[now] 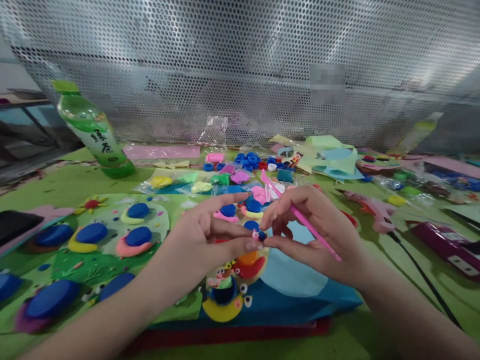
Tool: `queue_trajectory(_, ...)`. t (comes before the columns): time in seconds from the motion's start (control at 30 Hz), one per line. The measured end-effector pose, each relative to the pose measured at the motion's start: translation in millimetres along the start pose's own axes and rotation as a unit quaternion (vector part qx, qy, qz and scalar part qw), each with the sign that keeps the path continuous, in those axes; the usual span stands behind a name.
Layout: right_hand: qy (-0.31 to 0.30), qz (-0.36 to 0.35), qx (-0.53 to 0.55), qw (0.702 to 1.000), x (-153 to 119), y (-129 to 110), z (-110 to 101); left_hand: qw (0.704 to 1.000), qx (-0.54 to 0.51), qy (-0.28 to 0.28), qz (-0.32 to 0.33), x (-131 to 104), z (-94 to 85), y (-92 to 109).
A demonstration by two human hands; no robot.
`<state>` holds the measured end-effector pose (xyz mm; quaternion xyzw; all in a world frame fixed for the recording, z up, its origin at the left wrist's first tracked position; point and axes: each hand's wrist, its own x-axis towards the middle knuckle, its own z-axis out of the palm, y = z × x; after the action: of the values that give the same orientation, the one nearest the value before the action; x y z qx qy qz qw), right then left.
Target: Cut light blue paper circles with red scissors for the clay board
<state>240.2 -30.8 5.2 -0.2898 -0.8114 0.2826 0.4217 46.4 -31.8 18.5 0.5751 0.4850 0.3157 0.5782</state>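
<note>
Between the fingertips of my left hand (210, 232) is a tiny clay figure (258, 235), pink and white with a dark blue part. My right hand (315, 235) pinches the figure's other side with thumb and index finger. A pink modelling tool (305, 222) also rests in that hand, slanting across its fingers. Beneath both hands lies a craft sheet with a light blue paper shape (296, 270), blue bottle caps and clay snails. A yellow clay snail (223, 307) with googly eyes sits close below my left hand.
A green tea bottle (95, 132) stands at the back left. Blue bottle caps (247, 161) and bagged clay (161, 181) lie behind the hands. To the right are a pink glue gun (378, 212) with a black cable and a purple device (448, 247).
</note>
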Motion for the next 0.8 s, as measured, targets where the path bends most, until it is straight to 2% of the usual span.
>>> queue_trajectory(0.1, 0.026, -0.034, 0.041, 0.998, -1, 0, -3, 0.999, 0.017, 0.031, 0.015, -5, 1.7, 3)
queue_trajectory(0.23, 0.104, -0.068, 0.098, 0.987, -3, -1, -7, 0.992, 0.016, 0.113, 0.053, -11, 5.3, 6)
queue_trajectory(0.37, 0.156, -0.070, 0.080, 0.982, -9, -7, -10, 0.980, 0.052, 0.166, 0.100, -14, 4.1, 6)
queue_trajectory(0.53, 0.092, -0.110, 0.020, 0.989, -18, -17, -12, 0.978, 0.038, 0.158, 0.133, -14, 1.8, 3)
queue_trajectory(0.7, 0.082, -0.064, 0.019, 0.994, -21, -19, -11, 0.976, 0.062, 0.158, 0.134, -16, 1.1, -1)
queue_trajectory(0.8, 0.058, -0.069, 0.010, 0.996, -20, -19, -11, 0.972, 0.068, 0.170, 0.145, -15, 0.2, -2)
